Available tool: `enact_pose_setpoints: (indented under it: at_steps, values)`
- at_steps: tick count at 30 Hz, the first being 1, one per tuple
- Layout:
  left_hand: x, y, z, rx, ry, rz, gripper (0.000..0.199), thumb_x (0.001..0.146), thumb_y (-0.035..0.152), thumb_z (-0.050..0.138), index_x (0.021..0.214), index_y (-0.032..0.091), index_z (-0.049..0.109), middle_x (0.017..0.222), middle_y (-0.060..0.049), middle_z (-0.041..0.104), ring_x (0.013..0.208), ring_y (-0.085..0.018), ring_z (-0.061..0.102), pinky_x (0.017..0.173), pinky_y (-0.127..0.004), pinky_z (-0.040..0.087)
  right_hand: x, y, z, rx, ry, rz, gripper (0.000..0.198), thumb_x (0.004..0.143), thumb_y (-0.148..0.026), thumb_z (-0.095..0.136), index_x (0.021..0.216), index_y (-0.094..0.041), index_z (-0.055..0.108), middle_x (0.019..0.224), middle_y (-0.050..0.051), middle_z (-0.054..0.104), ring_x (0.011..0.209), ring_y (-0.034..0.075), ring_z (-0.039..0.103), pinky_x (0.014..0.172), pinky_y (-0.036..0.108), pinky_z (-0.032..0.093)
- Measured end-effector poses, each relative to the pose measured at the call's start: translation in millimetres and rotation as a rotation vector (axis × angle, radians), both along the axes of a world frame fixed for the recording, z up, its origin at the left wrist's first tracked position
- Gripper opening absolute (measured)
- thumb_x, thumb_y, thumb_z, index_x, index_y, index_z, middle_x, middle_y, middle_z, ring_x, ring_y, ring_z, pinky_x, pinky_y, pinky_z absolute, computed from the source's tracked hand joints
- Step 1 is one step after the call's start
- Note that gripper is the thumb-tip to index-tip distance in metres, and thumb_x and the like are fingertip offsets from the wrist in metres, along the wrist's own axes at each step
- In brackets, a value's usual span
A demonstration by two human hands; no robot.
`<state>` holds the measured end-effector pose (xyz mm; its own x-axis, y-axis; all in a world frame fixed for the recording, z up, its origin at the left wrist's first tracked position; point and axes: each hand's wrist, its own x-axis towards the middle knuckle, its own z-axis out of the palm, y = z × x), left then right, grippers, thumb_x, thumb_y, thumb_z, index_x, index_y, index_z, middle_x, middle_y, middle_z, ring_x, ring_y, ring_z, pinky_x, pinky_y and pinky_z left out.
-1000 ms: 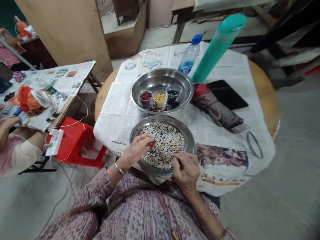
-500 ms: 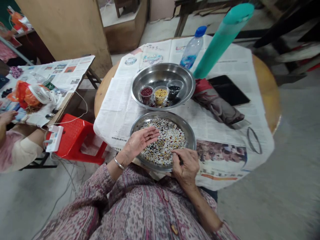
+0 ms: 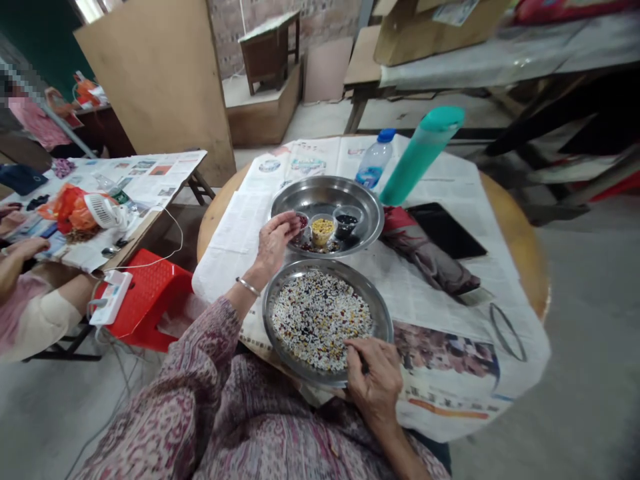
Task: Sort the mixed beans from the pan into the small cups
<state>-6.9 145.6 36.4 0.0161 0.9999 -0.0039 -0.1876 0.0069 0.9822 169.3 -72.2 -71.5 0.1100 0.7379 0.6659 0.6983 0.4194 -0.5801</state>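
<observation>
My left hand (image 3: 274, 241) is at the clear cup of dark red beans (image 3: 303, 224), its fingers drawn together over the cup's left side; whatever they hold is hidden. Beside that cup, a cup of yellow kernels (image 3: 323, 230) and a cup of black beans (image 3: 347, 225) stand in a steel basin (image 3: 325, 191), with loose beans at its near side. Closer to me, a round steel tray (image 3: 387, 323) holds mixed white, yellow, red and black grains (image 3: 320, 313). My right hand (image 3: 375, 377) rests at the tray's lower right edge, fingers curled and thumb against forefinger.
Newspaper (image 3: 230, 220) covers the round table. Behind the basin stand a water bottle (image 3: 375, 160) and a tall green bottle (image 3: 423, 157). A folded umbrella (image 3: 430, 260), a black tablet (image 3: 447, 230) and a dark loop (image 3: 507, 333) lie right. A red stool (image 3: 150, 293) is left, near another person's arm.
My left hand has moved from palm-up over the tray of grains forward to the red bean cup, its fingers drawing together. My right hand stays at the tray's edge. The view has tilted up.
</observation>
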Motion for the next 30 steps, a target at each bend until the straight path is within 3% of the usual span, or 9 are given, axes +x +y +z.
enact_pose_setpoints:
  at_steps: [4,8,15,20,23,26,30]
  values:
    - [17.5,41.8,0.8,0.098,0.190,0.068,0.025,0.095,0.012,0.045,0.104,0.016,0.068,0.101,-0.007,0.074,0.102,-0.016,0.068,0.100,-0.035,0.050,-0.1,1.2,-0.2,0.022,-0.002,0.002,0.013,0.090,-0.012,0.057,0.094,-0.022,0.065,0.082,0.001,0.070,0.080,0.019,0.060,0.080,0.036,0.046]
    - [20.7,50.3,-2.8,0.200,0.418,0.018,0.023,0.097,0.020,0.048,0.095,0.016,0.071,0.099,-0.007,0.076,0.103,-0.019,0.068,0.100,-0.033,0.048,-0.4,2.0,0.0,0.025,0.027,0.016,0.013,0.090,-0.013,0.058,0.094,-0.023,0.066,0.082,0.001,0.071,0.080,0.019,0.061,0.080,0.037,0.046]
    - [11.5,38.8,10.3,0.122,0.239,-0.071,0.028,0.102,0.028,0.044,0.104,0.017,0.069,0.112,-0.008,0.074,0.113,-0.018,0.067,0.103,-0.033,0.047,-0.6,2.0,0.2,0.037,0.033,-0.002,0.013,0.090,-0.014,0.058,0.094,-0.024,0.066,0.081,0.001,0.071,0.080,0.020,0.061,0.079,0.037,0.047]
    - [7.0,-1.0,13.5,0.147,0.154,-0.072,0.023,0.100,0.027,0.049,0.107,0.018,0.068,0.107,-0.007,0.073,0.101,-0.015,0.068,0.097,-0.034,0.051,-1.0,1.8,-0.6,0.019,0.025,-0.005,0.015,0.089,-0.010,0.058,0.094,-0.023,0.065,0.082,0.001,0.070,0.082,0.020,0.060,0.081,0.037,0.047]
    - [6.2,-42.1,3.6,0.227,0.362,-0.190,0.017,0.092,0.025,0.062,0.105,0.017,0.070,0.096,-0.005,0.071,0.087,-0.014,0.065,0.085,-0.031,0.052,-1.7,1.3,-1.2,0.012,0.025,-0.017,0.016,0.088,-0.009,0.058,0.093,-0.022,0.065,0.082,0.001,0.070,0.083,0.020,0.060,0.082,0.037,0.047]
    - [8.5,-78.5,-11.1,0.376,0.654,-0.441,0.012,0.090,0.020,0.064,0.098,0.017,0.073,0.093,-0.004,0.070,0.081,-0.014,0.063,0.079,-0.029,0.052,-2.3,1.6,-1.5,-0.004,0.033,-0.040,0.016,0.088,-0.009,0.058,0.093,-0.022,0.064,0.082,0.002,0.069,0.084,0.020,0.060,0.082,0.037,0.047]
    - [17.5,-101.4,-31.5,0.569,0.912,-0.629,0.020,0.092,0.011,0.059,0.106,0.019,0.072,0.104,-0.005,0.069,0.096,-0.017,0.064,0.093,-0.033,0.052,-3.3,2.6,-0.2,0.007,0.031,-0.056,0.016,0.087,-0.009,0.057,0.092,-0.023,0.064,0.081,0.001,0.069,0.083,0.020,0.059,0.082,0.038,0.047]
